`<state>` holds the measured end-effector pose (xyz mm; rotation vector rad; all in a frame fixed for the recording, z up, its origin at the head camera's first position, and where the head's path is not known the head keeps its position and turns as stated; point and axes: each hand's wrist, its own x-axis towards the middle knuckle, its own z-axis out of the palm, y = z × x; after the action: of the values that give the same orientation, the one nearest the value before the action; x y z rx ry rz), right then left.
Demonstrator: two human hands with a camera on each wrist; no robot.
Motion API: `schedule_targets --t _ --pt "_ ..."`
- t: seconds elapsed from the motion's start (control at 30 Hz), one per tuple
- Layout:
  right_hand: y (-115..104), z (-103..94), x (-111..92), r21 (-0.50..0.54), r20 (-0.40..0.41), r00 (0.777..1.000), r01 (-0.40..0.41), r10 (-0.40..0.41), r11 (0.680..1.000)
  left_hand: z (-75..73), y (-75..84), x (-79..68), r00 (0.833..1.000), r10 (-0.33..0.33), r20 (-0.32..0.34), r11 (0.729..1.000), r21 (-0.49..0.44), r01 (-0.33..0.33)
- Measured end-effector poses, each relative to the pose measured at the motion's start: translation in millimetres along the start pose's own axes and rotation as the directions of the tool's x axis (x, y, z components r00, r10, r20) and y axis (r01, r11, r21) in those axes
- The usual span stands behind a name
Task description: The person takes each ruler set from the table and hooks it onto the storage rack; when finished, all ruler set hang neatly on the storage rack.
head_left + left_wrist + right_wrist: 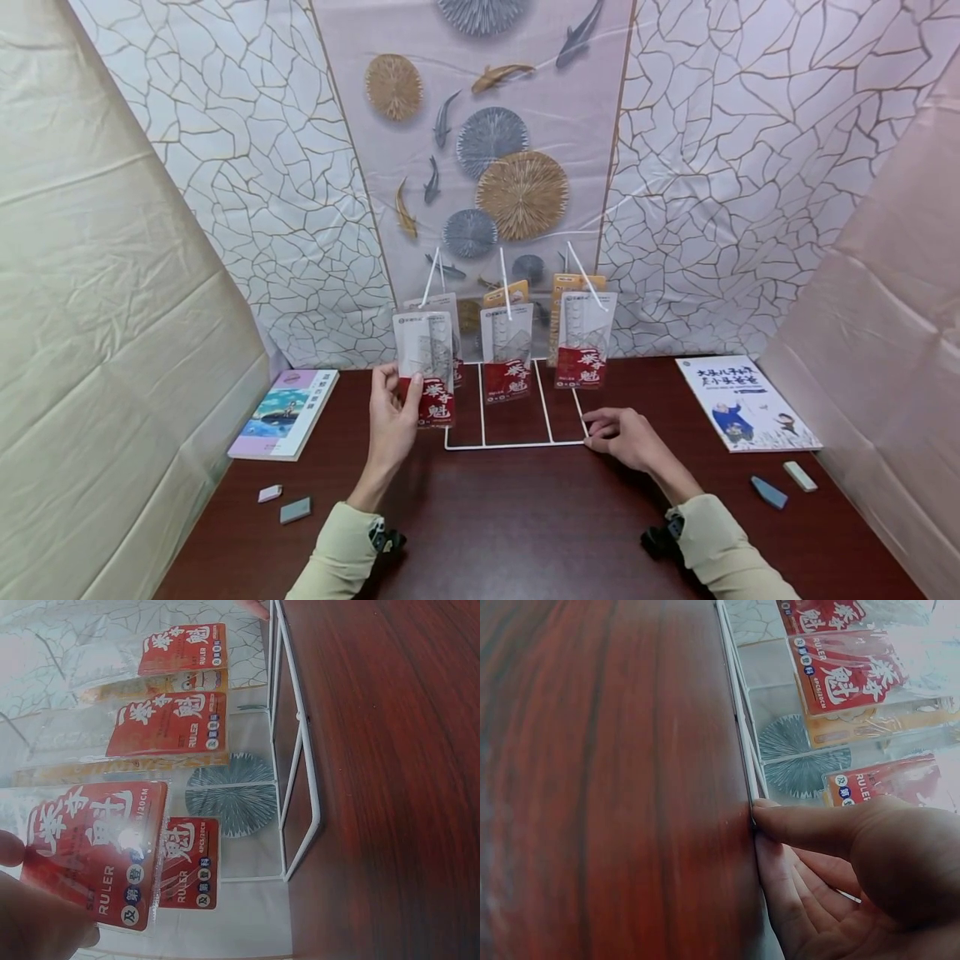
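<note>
My left hand [395, 415] pinches the lower left edge of a clear ruler set packet [424, 354] with a red label, at the front of the rack's left hook. Behind it hangs a second red-labelled packet [193, 862]. At the right front corner of the white wire rack [517, 445], my right hand [626, 436] pinches the base wire between thumb and fingers. The middle hook carries a red-labelled packet [507, 354] with a yellow one behind. Another red-labelled packet [586, 340] hangs on the right hook, in front of a yellow packet [567, 285].
A book [285, 414] lies at the table's left, with a white eraser [270, 493] and a grey eraser [296, 510] in front. On the right are another book [747, 403], a blue-grey eraser [769, 492] and a pale green one [800, 476]. Patterned cloth [480, 192] hangs behind.
</note>
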<state>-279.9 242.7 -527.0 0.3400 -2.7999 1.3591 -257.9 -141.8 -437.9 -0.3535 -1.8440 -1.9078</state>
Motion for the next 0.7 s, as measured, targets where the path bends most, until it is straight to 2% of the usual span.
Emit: schedule_targets --t 0.2,0.43,0.7 --pt "-1.0 0.8 -0.1 0.009 0.003 1.0 0.004 -0.004 1.0 -1.0 0.4 -0.6 1.0 0.009 -0.005 1.0 -0.009 -0.009" --pt "-0.9 0.7 0.4 0.006 0.001 1.0 0.003 -0.003 1.0 -0.5 0.3 -0.3 1.0 -0.001 -0.009 1.0 0.022 0.002" --pt "-0.3 0.2 0.3 -0.001 0.002 1.0 -0.001 0.001 1.0 3.0 -8.7 3.9 0.999 -0.022 -0.037 0.997 0.067 0.024"
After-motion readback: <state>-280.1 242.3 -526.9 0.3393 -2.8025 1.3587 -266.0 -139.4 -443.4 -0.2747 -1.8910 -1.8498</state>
